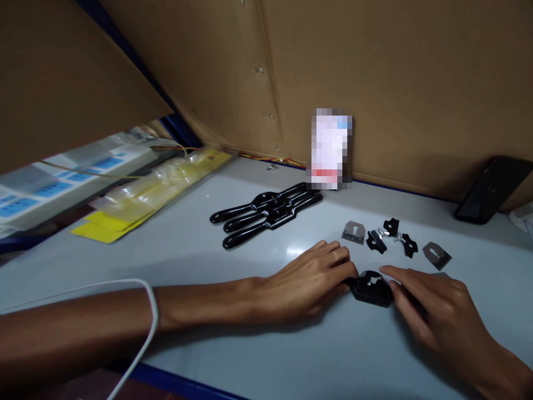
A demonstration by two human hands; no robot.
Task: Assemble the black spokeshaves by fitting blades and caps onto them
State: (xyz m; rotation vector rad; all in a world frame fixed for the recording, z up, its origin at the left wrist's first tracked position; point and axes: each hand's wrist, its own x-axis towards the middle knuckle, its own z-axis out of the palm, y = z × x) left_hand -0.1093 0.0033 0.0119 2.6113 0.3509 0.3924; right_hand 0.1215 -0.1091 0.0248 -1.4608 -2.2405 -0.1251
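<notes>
Head view: black spokeshave body (371, 298) on the tabletop (250, 361), between the hands; left hand (318, 278) curls round one end; right hand (443, 305) narrow at the other, grip unclear; probably best pressed flat, left hold firm, silver fastener (374, 281) centred.

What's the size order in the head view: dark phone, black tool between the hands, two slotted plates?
Largest to smallest:
Dark phone
Black tool, visible part
Left slotted plate, right slotted plate: too alike to rank
</notes>
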